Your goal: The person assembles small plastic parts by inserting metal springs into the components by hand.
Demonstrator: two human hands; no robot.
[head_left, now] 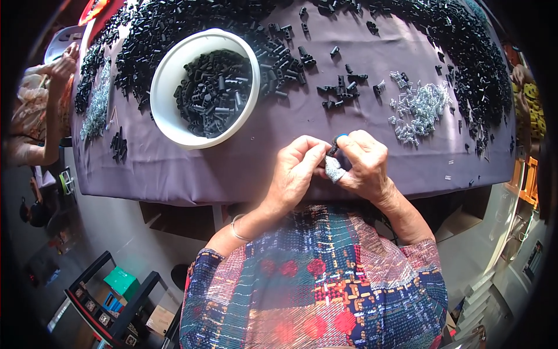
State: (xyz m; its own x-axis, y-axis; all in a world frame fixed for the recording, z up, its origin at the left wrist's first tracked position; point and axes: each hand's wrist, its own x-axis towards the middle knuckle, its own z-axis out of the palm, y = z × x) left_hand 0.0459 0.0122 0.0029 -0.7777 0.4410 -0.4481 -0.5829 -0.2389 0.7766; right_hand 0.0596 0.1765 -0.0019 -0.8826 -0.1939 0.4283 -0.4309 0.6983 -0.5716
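Observation:
My left hand [297, 170] and my right hand [365, 161] meet just above the near part of the purple-covered table. Both are closed, fingertips pinching a small black plastic part [332, 150] between them. Its exact shape is mostly hidden by the fingers. A greyish-white wrapping [334, 169] covers a fingertip, apparently the right thumb, and something blue [340, 137] shows at the right index finger. Right of the hands lies a pile of small shiny springs or metal pins [421, 110]. Loose black plastic parts [343, 92] are scattered beyond the hands.
A white round tub [160, 110] partly filled with black parts stands left of my hands. Heaps of black parts [479, 75] cover the table's far and right sides. More silvery pieces [97, 110] lie at the left. Other people's arms [55, 99] show at the left and right rims.

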